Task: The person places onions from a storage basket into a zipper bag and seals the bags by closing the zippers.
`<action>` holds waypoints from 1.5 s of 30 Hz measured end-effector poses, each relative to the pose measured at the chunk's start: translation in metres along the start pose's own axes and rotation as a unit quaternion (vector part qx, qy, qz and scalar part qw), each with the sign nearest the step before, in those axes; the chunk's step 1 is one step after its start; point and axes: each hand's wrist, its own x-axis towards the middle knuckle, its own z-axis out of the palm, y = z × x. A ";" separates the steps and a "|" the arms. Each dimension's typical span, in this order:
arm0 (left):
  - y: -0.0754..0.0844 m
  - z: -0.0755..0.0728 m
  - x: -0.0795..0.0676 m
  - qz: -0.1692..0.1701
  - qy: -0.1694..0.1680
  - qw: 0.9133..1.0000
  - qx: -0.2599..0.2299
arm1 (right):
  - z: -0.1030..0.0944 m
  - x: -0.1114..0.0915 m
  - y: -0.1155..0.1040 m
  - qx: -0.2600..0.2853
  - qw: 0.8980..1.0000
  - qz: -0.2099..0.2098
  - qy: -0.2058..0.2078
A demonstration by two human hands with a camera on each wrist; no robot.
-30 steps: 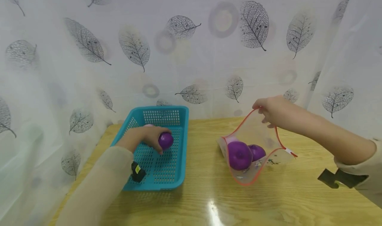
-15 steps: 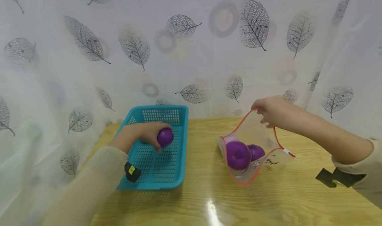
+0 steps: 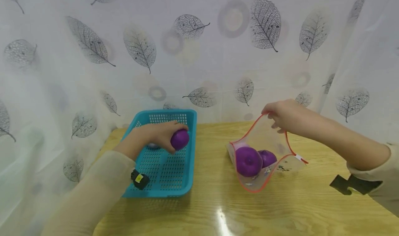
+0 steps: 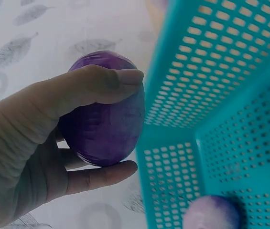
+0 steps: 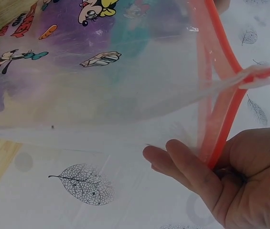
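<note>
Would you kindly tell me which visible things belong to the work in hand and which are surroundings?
Job: left hand; purple piece it grips; blue basket; paler piece inside; red-rimmed bag; purple pieces inside; right hand gripping the bag.
Surroundings: leaf-print curtain; wooden table.

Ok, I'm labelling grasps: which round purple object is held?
The round purple object gripped by the left hand; others lie in the clear plastic bag or teal plastic basket.

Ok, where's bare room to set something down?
On the table: the strip between the teal basket and the plastic bag, and the stretch nearer than the bag. The basket's near right floor is bare too. Crowded: its far part, with the left hand above and a pale round item inside, and the bag, with purple round items inside.
</note>
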 end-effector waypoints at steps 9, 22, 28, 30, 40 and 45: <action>0.035 -0.019 0.006 0.046 0.018 0.997 0.055 | 0.000 -0.001 0.001 0.010 1.000 -0.001 0.002; 0.073 -0.035 0.009 0.119 0.100 0.982 0.105 | 0.000 0.000 0.000 -0.004 1.000 -0.010 -0.002; 0.092 -0.043 0.006 0.171 0.137 0.969 0.111 | 0.000 0.001 -0.001 -0.017 1.000 -0.017 -0.009; 0.098 -0.044 0.006 0.186 0.150 0.964 0.118 | 0.000 0.001 -0.002 -0.020 1.000 -0.020 -0.013; 0.120 -0.042 0.008 0.344 0.252 0.903 0.054 | -0.002 0.003 -0.003 -0.024 0.999 -0.022 -0.021; 0.134 -0.033 0.010 0.405 0.287 0.867 0.051 | -0.002 0.004 -0.006 -0.026 0.999 -0.027 -0.021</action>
